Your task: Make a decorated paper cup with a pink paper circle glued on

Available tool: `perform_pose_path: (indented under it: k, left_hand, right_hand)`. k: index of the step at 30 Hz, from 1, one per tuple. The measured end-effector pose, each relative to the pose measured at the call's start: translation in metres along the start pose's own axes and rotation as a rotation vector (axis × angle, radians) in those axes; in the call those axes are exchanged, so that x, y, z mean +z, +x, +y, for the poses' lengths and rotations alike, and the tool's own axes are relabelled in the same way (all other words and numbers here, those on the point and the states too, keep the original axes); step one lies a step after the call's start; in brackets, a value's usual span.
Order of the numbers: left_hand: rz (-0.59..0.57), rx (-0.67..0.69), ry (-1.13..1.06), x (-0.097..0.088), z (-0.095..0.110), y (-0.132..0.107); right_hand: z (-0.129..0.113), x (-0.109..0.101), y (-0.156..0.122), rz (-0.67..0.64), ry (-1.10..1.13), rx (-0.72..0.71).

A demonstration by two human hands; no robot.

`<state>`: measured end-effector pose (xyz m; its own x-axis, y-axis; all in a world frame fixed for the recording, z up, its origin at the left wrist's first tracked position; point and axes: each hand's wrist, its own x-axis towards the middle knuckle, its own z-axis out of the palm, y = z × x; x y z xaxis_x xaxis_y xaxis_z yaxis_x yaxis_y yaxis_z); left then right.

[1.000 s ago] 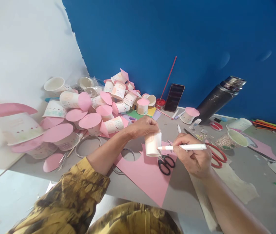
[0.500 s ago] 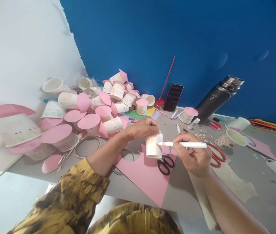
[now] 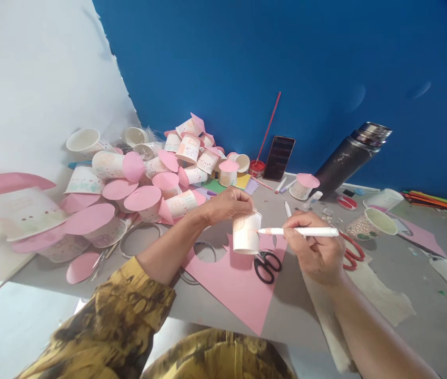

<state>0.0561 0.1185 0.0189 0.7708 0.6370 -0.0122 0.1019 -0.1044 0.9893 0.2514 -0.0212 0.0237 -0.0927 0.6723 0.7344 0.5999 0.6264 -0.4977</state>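
Observation:
A white paper cup with faint peach marks hangs from my left hand, whose fingers pinch its upper rim. In my right hand is a white marker, held like a pen and pointing left. Its peach tip sits at the cup's right side; whether it touches the surface I cannot tell. Below the cup lies a pink paper sheet with cut-outs along its edge. Black-handled scissors rest on that sheet, just right of the cup.
Many decorated cups with pink paper tops are piled at the left. A phone leans against the blue wall, near a black flask. Red-handled scissors, a patterned cup and a cloth lie at the right.
The marker has drawn slightly to the right, away from the middle of the cup. My left hand keeps its pinch on the cup. The whole view has shifted a little.

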Motion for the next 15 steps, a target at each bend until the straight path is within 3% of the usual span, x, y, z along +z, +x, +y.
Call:
perform_pose_path:
  k: [15]
  left_hand:
    - [-0.016, 0.021, -0.114, -0.0040, -0.0035, 0.0008]
  right_hand:
    - [0.0011, -0.0018, 0.0011, 0.041, -0.013, -0.027]
